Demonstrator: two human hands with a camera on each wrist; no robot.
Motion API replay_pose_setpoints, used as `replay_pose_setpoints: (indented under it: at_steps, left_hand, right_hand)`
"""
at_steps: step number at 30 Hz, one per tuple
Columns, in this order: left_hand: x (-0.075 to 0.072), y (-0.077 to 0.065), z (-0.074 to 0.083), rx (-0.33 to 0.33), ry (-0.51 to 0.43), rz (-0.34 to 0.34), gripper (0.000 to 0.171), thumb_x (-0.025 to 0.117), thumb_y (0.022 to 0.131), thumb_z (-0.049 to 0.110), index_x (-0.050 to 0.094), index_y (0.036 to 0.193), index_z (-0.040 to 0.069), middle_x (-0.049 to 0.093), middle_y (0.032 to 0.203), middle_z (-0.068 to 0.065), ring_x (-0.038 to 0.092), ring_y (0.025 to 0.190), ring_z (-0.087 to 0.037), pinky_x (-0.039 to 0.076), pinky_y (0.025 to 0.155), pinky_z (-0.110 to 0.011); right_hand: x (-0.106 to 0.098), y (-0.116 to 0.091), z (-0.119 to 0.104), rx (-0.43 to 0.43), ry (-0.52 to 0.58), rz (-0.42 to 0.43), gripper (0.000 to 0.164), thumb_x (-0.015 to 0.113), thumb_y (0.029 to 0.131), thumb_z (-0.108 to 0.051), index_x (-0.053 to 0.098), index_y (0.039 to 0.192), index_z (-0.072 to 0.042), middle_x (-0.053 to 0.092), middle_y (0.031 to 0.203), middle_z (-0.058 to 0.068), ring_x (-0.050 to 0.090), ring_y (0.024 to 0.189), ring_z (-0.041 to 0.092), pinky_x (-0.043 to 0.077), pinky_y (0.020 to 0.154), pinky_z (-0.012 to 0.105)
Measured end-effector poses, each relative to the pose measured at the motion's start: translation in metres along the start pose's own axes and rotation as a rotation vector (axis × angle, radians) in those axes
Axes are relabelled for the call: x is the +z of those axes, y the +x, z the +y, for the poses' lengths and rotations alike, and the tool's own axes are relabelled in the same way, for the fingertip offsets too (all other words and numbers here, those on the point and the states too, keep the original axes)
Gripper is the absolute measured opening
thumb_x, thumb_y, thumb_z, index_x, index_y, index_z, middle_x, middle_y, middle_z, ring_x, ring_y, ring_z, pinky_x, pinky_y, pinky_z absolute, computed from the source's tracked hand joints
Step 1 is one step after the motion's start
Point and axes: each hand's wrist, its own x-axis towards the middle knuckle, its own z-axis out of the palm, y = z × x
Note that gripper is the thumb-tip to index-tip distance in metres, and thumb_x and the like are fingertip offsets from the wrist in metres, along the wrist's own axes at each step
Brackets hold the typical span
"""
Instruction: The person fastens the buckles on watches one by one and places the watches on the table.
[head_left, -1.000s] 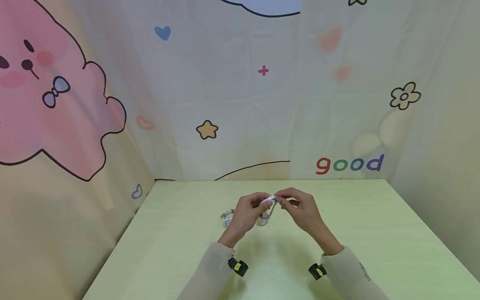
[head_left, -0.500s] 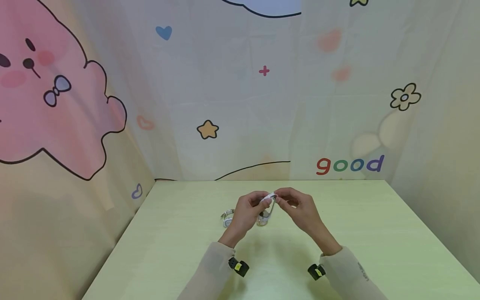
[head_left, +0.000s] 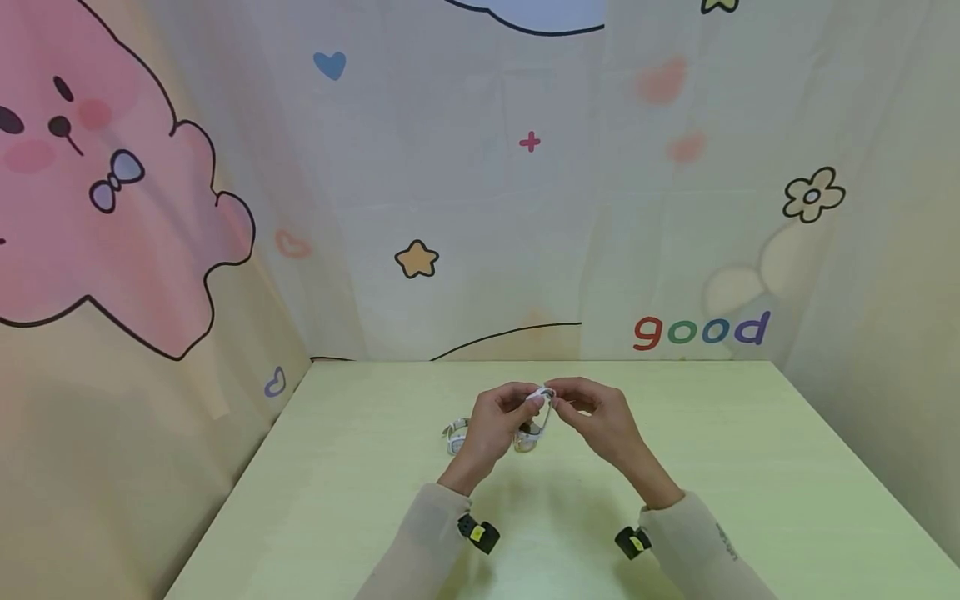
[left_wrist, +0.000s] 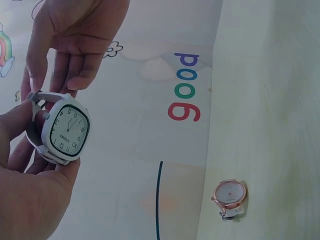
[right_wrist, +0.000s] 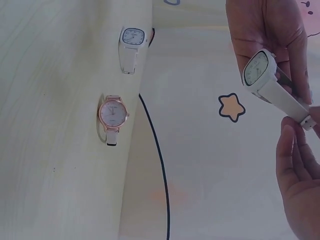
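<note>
A white wristwatch with a rounded-square dial is held up above the table between the two hands. My left hand grips its case and strap, with the thumb over the band in the left wrist view. My right hand pinches the strap end by the buckle. The strap is bent round into a loop. Fingers partly hide the buckle, so I cannot tell whether it is fastened.
On the table below lie two more watches: a rose-gold round one and a white square-dialled one. The left hand partly covers both in the head view. A printed curtain stands behind the table.
The white strap between the hands has bent into a more curved loop. Both hands keep nearly the same place, with small finger movements. The two watches on the table have not moved.
</note>
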Motion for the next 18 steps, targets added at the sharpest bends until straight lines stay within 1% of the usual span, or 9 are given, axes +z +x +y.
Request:
replay_pose_setpoints:
  at_steps: [4, 8, 10, 14, 18]
  left_hand:
    - [0.0005, -0.0007, -0.0002, -0.007, -0.001, 0.006, 0.026, 0.069, 0.092, 0.030, 0.071, 0.109, 0.010, 0.066, 0.090, -0.005, 0.057, 0.077, -0.012, 0.050, 0.069, -0.022]
    - [0.0017, -0.0018, 0.0002, -0.022, 0.004, 0.000, 0.025, 0.069, 0.092, 0.028, 0.071, 0.110, 0.010, 0.068, 0.099, -0.017, 0.058, 0.079, -0.012, 0.051, 0.071, -0.022]
    - [0.0023, -0.0016, 0.0005, -0.019, 0.003, 0.000, 0.025, 0.069, 0.092, 0.027, 0.071, 0.111, 0.010, 0.068, 0.102, -0.019, 0.059, 0.080, -0.011, 0.051, 0.072, -0.022]
    - [0.0028, -0.0010, 0.0022, 0.000, -0.001, 0.010, 0.024, 0.069, 0.092, 0.026, 0.071, 0.110, 0.010, 0.069, 0.101, -0.018, 0.060, 0.081, -0.010, 0.052, 0.071, -0.022]
    - [0.0026, -0.0009, 0.0032, 0.003, -0.004, 0.009, 0.023, 0.070, 0.092, 0.026, 0.072, 0.109, 0.010, 0.069, 0.098, -0.017, 0.060, 0.080, -0.013, 0.052, 0.070, -0.022]
  right_hand:
    - [0.0005, -0.0007, 0.0019, 0.000, -0.002, -0.008, 0.023, 0.072, 0.090, -0.013, 0.071, 0.113, -0.009, 0.075, 0.101, 0.009, 0.071, 0.088, 0.016, 0.056, 0.080, 0.019]
    - [0.0010, -0.0002, 0.0055, -0.042, -0.041, 0.001, 0.018, 0.070, 0.090, -0.008, 0.074, 0.108, -0.010, 0.075, 0.099, 0.007, 0.069, 0.087, 0.010, 0.056, 0.079, 0.019]
    - [0.0014, 0.0000, 0.0062, -0.053, -0.050, 0.007, 0.019, 0.069, 0.091, -0.008, 0.074, 0.109, -0.010, 0.074, 0.099, 0.006, 0.068, 0.087, 0.008, 0.056, 0.079, 0.019]
    - [0.0020, -0.0004, 0.0070, -0.036, -0.038, 0.026, 0.020, 0.069, 0.091, -0.009, 0.071, 0.112, -0.009, 0.074, 0.098, 0.007, 0.067, 0.085, 0.007, 0.055, 0.080, 0.018]
    - [0.0019, -0.0007, 0.0061, -0.037, -0.031, 0.044, 0.016, 0.068, 0.091, -0.006, 0.072, 0.106, -0.009, 0.074, 0.099, 0.007, 0.068, 0.085, 0.007, 0.056, 0.080, 0.020]
